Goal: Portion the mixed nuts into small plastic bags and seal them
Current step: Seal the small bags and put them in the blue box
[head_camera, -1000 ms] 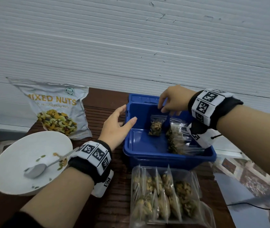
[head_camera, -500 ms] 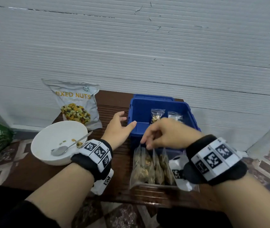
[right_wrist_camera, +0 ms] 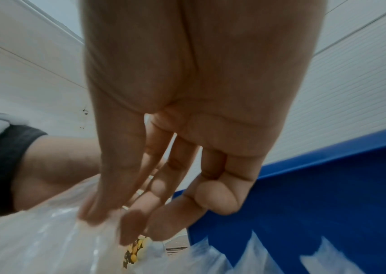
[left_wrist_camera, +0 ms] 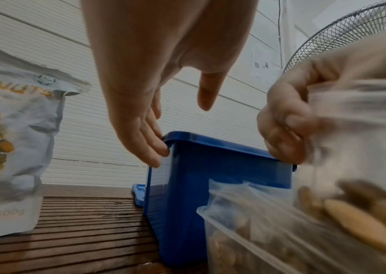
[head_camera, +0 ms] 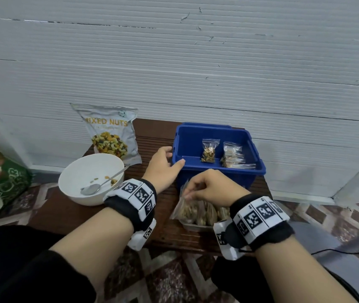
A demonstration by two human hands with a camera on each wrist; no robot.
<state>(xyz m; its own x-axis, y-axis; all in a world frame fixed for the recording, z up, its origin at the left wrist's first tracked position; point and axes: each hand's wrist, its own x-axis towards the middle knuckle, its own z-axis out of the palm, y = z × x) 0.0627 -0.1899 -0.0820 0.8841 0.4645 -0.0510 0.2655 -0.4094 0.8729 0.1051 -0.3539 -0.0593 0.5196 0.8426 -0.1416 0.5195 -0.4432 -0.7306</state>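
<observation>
Blue bin (head_camera: 259,169) — two nut bags (head_camera: 208,150) inside.

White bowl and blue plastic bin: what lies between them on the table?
In the head view, the left hand, fingers touching the blue plastic bin; the white bowl lies beside its wrist.

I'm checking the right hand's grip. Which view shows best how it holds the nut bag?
The right wrist view: the right hand pinches the nut bag by its top, thumb against fingertips. The head view shows only the hand's back over the bag. The left wrist view is blurred there.
</observation>
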